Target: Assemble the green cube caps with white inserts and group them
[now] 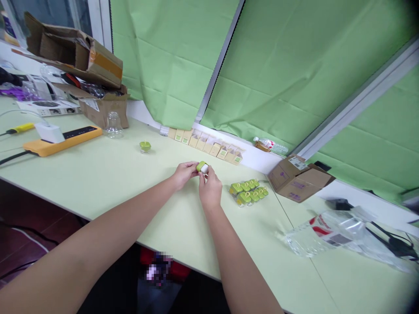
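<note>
Between my two hands, over the middle of the table, is a small rounded green-and-white piece (202, 167). The fingertips of my left hand (184, 174) pinch its green side. My right hand (210, 187) has its thumb and fingers closed at the white side. To the right lie two rows of small clear containers with green lids (248, 192) and pale loops on top. One more green-lidded container (145, 146) stands alone on the left. The exact kind of the held piece is too small to make out.
Several small house-shaped boxes (209, 145) line the wall. A power strip (65, 140), a clear cup (114, 125) and cardboard boxes (103, 109) are on the left. At right are another carton (296, 178) and a large plastic bottle (324, 231). The table's front edge (157, 254) runs below my forearms.
</note>
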